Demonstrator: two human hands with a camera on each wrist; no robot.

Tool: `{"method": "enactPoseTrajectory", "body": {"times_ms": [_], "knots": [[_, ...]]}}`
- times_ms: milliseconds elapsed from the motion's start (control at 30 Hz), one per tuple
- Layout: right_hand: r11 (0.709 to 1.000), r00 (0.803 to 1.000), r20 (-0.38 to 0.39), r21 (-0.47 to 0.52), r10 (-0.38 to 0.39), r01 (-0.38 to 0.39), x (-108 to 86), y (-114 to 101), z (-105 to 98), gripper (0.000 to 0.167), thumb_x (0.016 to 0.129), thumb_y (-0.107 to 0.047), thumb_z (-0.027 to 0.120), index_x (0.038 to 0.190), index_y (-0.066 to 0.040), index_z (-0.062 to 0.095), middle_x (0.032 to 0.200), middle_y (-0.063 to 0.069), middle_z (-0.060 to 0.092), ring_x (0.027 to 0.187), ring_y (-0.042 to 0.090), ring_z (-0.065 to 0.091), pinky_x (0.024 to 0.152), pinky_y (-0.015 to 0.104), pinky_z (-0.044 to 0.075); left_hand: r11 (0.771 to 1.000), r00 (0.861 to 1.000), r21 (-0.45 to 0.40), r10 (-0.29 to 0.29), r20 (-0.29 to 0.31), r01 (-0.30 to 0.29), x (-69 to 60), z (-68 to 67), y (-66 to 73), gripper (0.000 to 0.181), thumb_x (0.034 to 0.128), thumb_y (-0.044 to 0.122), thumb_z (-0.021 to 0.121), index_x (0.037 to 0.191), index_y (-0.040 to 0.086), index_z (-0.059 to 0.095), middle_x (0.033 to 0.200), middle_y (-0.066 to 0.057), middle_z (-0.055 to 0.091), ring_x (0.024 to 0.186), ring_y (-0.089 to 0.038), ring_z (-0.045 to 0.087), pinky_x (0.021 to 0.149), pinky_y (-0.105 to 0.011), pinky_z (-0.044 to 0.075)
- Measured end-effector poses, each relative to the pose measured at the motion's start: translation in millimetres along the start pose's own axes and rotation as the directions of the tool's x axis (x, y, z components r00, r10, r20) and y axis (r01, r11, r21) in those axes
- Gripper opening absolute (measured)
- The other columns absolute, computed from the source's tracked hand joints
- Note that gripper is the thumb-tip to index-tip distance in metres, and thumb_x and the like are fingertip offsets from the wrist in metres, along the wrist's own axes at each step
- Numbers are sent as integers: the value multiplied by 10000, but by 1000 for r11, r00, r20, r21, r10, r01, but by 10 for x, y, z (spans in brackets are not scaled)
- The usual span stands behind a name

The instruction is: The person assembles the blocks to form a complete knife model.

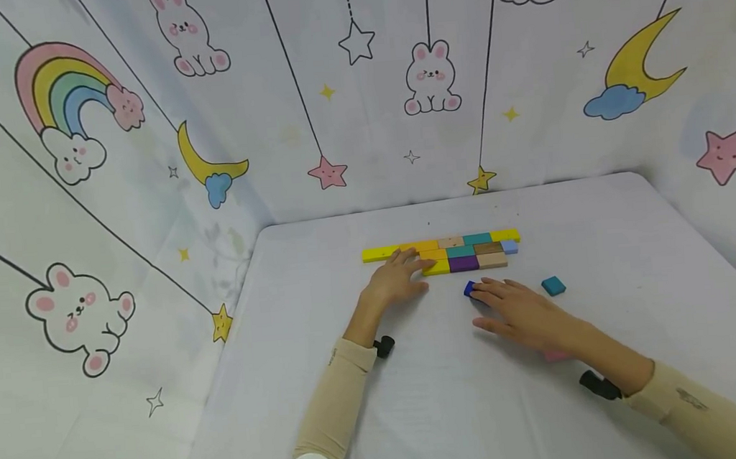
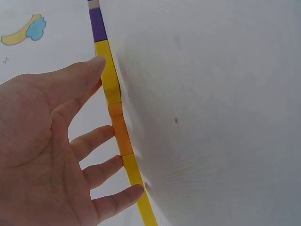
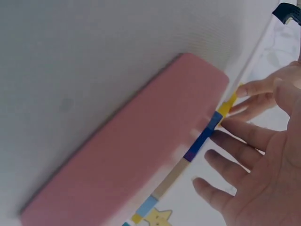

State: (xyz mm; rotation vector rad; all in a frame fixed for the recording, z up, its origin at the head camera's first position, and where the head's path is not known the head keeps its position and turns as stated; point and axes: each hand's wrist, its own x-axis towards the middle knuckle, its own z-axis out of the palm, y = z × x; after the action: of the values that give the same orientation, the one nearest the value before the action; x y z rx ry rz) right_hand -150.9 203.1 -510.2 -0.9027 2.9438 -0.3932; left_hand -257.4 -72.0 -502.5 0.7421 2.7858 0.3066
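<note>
Several flat coloured blocks lie in three rows on the white table; among them are a yellow block (image 1: 437, 268), a purple block (image 1: 464, 263) and a tan block (image 1: 491, 260) in the front row. My left hand (image 1: 395, 279) rests at the left end of these rows, fingers spread and touching yellow and orange blocks (image 2: 123, 135). In front of the rows, a dark blue block (image 1: 469, 289) lies apart, partly covered by my right hand (image 1: 522, 309). The right fingertips touch this block, with the thumb held away from it.
A teal block (image 1: 553, 286) lies alone to the right of the right hand. Beneath the right wrist is a pink block (image 1: 556, 355), mostly hidden in the head view. Patterned white curtains (image 1: 386, 134) stand behind the table (image 1: 276, 381) and at its sides.
</note>
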Motion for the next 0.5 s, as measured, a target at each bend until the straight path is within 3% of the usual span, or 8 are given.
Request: {"method": "enactPoseTrajectory", "body": {"times_ms": [500], "knots": [[999, 998, 64, 39, -17, 14, 306, -166, -39, 642, 1021, -514, 629, 1484, -73, 577, 1532, 147, 550, 1484, 370, 426, 1218, 631, 279, 1000, 1000, 13, 2, -5, -2, 20, 7, -12, 533, 1057, 422, 601, 1572, 379, 473, 1716, -39, 277, 1590, -348, 193, 1231, -574, 303]]}}
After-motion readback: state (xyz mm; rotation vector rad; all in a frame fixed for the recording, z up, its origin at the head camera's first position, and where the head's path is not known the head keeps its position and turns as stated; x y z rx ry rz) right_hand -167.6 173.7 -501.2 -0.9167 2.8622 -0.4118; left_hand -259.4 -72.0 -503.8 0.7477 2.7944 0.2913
